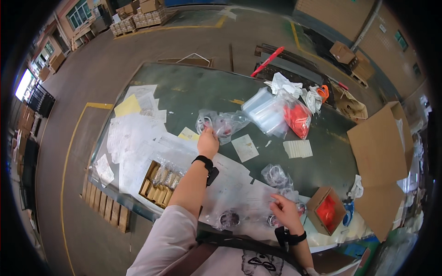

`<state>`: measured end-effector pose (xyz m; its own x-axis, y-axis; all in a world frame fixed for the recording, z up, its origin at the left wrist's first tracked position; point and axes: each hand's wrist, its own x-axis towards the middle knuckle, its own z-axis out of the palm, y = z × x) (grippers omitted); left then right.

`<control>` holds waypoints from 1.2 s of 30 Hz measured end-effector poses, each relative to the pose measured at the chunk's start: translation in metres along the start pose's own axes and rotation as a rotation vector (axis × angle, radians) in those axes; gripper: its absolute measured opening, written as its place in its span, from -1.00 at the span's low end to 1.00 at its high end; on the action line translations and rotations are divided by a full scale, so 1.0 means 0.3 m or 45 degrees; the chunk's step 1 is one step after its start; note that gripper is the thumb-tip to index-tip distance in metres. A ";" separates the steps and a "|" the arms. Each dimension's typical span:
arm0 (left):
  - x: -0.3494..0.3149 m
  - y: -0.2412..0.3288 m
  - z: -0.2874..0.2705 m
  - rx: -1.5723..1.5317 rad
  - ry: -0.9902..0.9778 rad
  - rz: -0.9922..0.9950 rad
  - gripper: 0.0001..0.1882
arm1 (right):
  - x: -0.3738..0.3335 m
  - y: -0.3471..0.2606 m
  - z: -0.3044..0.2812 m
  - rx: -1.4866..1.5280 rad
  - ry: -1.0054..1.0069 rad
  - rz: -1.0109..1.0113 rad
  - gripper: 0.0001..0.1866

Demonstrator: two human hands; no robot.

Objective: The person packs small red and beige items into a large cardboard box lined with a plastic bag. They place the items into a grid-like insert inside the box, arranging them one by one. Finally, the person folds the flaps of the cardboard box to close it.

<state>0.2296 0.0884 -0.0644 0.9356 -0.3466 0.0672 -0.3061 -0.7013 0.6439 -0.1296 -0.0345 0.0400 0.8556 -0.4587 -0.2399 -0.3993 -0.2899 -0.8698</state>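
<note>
My left hand (208, 143) reaches out over the middle of the table, fingers closed on the near edge of a see-through plastic bag (203, 120) with a ring-shaped metal part inside. Another see-through bag (226, 127) with a reddish part lies against it on the right. Close to the table's front edge, my right hand (286, 212) hovers with its index finger stretched out, apparently holding nothing. Around it lie bagged round parts: one bag (276, 175) just beyond it, and a dark ring in plastic (229, 219) to its left. What lies under the right palm is hidden.
Paper sheets (133, 138) cover the table's left side. A carton of wrapped parts (159, 186) stands by my left forearm. At right are a small box with red contents (326, 210) and a large open carton (380, 147). Flat plastic bags (266, 112) and a red bag (297, 120) lie farther back.
</note>
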 end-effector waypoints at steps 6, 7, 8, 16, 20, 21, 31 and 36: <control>-0.322 0.147 -0.047 -0.148 -0.349 0.087 -0.81 | 0.185 -0.054 0.112 -0.070 -0.079 -0.146 -0.50; -0.414 0.183 -0.066 -0.224 -0.419 0.102 -0.80 | 0.204 -0.076 0.145 -0.038 -0.030 -0.159 -0.40; -0.499 0.163 -0.059 -0.325 -0.624 0.218 -0.77 | 0.217 -0.066 0.183 -0.116 0.004 -0.227 -0.33; -0.614 0.196 -0.184 -0.393 -0.683 0.408 -0.77 | 0.165 0.133 0.181 -0.161 0.366 -0.092 -0.44; -0.717 0.209 -0.108 0.016 -0.793 0.671 -0.81 | 0.087 0.149 0.243 0.041 0.270 -0.181 -0.56; -0.732 0.197 -0.098 0.161 -0.812 0.647 -0.81 | 0.065 0.132 0.259 0.173 0.187 -0.266 -0.57; -0.747 0.175 -0.151 0.035 -0.730 0.635 -0.58 | 0.149 0.020 0.236 -1.094 -0.494 0.005 -0.65; -0.689 0.235 -0.082 0.145 -0.775 0.603 -0.49 | 0.182 0.041 0.160 -1.106 -0.476 -0.007 -0.60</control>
<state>0.0190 0.1260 -0.0142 0.4492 -0.8831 -0.1357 -0.6959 -0.4410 0.5667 -0.0720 -0.0228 -0.0044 0.8481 -0.2001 -0.4906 -0.3719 -0.8843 -0.2821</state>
